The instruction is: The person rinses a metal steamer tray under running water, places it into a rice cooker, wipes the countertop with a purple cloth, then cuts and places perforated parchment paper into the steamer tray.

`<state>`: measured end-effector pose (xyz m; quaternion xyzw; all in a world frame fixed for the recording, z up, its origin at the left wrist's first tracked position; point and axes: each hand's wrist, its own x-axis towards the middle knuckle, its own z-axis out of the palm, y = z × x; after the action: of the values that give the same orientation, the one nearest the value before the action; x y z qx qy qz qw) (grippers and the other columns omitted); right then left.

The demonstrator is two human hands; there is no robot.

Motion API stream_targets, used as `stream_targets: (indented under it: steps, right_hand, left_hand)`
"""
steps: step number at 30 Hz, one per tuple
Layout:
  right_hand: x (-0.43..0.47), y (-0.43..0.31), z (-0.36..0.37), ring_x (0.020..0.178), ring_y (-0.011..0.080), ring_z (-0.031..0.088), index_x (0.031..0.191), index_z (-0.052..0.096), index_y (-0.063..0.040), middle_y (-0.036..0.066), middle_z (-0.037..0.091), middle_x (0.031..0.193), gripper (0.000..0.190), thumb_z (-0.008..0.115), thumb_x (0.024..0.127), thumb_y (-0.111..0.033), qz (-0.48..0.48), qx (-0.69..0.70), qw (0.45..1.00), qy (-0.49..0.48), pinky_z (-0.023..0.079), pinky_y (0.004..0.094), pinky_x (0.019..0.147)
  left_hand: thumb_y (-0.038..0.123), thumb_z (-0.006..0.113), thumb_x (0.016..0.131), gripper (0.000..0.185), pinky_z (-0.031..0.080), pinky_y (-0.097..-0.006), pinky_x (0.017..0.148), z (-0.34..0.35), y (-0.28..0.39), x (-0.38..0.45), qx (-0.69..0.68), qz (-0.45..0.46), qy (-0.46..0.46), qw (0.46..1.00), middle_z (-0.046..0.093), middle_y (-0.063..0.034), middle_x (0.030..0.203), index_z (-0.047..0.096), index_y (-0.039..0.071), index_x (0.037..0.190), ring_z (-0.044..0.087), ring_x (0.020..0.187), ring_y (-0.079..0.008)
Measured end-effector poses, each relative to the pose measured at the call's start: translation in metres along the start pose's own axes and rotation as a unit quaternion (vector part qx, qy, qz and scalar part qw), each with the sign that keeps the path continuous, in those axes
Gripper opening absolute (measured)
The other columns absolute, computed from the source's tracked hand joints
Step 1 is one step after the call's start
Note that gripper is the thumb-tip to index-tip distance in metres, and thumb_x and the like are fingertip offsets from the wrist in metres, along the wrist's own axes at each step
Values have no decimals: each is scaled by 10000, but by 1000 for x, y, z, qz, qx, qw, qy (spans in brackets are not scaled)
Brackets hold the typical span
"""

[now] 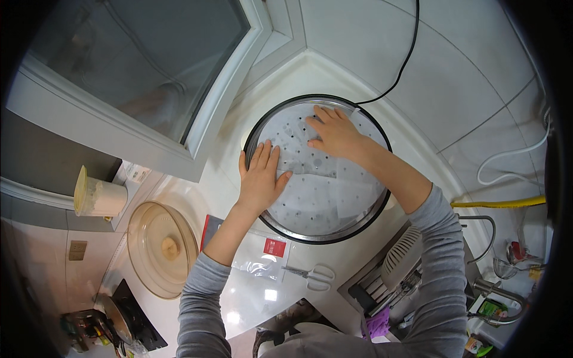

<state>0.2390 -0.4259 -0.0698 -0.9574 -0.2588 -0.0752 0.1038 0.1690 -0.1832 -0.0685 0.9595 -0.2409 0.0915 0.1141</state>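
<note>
Perforated white steamer liner paper (309,197) covers the inside of a round metal steamer (291,236) with a black rim. A crease or overlapping edge crosses its middle, and the paper looks damp in patches. My left hand (262,179) lies flat with spread fingers on the paper at the steamer's left side, its outer fingers by the rim. Higher up, my right hand (335,132) rests on the paper near the far edge, fingers apart. Neither hand grips anything. Part of the steamer's right rim is hidden under my right forearm.
A clear plastic bag with a red label (274,247) and white-handled scissors (318,275) lie on the near counter. At left are a transparent amber lid (152,250) and a plastic tub (103,196). An open window sash (179,156) juts in. A black cable (409,58) reaches the steamer.
</note>
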Motion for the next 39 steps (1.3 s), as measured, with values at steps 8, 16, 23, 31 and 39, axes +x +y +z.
stream_targets:
  steps: [8, 16, 23, 31, 39]
  right_hand:
    - [-9, -3, -8, 1296, 336, 398, 1283, 519, -52, 189, 425, 1383, 557, 652, 842, -365, -21, 17, 999, 20, 255, 476, 1115]
    - [-41, -14, -37, 1336, 359, 343, 1313, 502, -48, 205, 390, 1423, 564, 638, 862, -357, -14, 38, 999, 11, 221, 484, 1130]
    - [-105, -18, -48, 1422, 412, 141, 1459, 331, -99, 251, 186, 1526, 839, 566, 832, -603, 115, 6, 991, -62, 107, 534, 1145]
    - [-117, -16, -32, 1438, 395, 95, 1488, 270, -111, 221, 126, 1554, 926, 518, 809, -689, 137, -25, 987, -83, 82, 544, 1143]
    - [-130, -43, -80, 1428, 374, 164, 1463, 323, -94, 217, 193, 1538, 791, 567, 863, -548, 115, 31, 993, -18, 94, 516, 1157]
  left_hand:
    - [389, 585, 889, 560, 52, -558, 1128, -18, 8, -8, -21, 13, -15, 1000, 373, -186, 1464, 501, 57, 1333, 319, 1381, -318]
    - [372, 658, 830, 612, 47, -584, 1115, -23, 25, -35, -20, -6, 44, 999, 354, -204, 1468, 503, 39, 1319, 258, 1400, -352]
    - [375, 657, 831, 640, 41, -580, 1117, -16, 35, -74, -55, -47, 6, 997, 353, -219, 1466, 477, 28, 1338, 261, 1400, -356]
    - [342, 651, 845, 630, 57, -551, 1129, -35, 29, -95, -87, -88, 57, 991, 351, -227, 1468, 453, 27, 1353, 263, 1404, -351]
    - [231, 623, 878, 559, 124, -522, 1136, -72, 43, -214, -116, -202, 111, 966, 371, -201, 1462, 422, 42, 1365, 294, 1387, -349]
